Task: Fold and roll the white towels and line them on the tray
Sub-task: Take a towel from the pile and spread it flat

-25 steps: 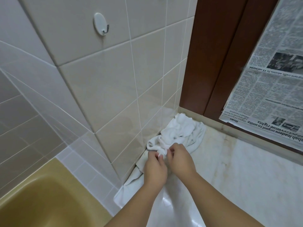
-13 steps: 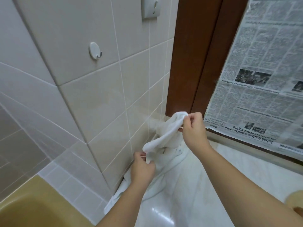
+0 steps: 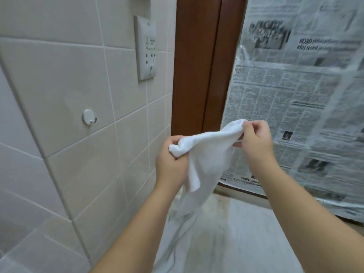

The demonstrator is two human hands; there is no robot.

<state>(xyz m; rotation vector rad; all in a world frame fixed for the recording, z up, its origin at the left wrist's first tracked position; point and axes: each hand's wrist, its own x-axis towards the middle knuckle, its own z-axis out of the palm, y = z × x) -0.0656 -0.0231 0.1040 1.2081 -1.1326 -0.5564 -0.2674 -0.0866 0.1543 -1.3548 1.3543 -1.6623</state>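
I've got the left hand (image 3: 173, 164) and right hand (image 3: 256, 138) fingers clamped on the white towel (image 3: 208, 152) top edge, bunched left corner may slip and sag below

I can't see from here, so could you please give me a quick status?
Both hands, left and right, grip the towel. Towel lifted, spread between them, unfolded. No tray in view.

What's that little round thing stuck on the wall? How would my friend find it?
Start at the beige tiled wall left of the brown door frame. Below and left of the rectangular wall plate sits the small white hook. It is the only round thing on the tiles, with a tiny metal prong curling out at its lower right.
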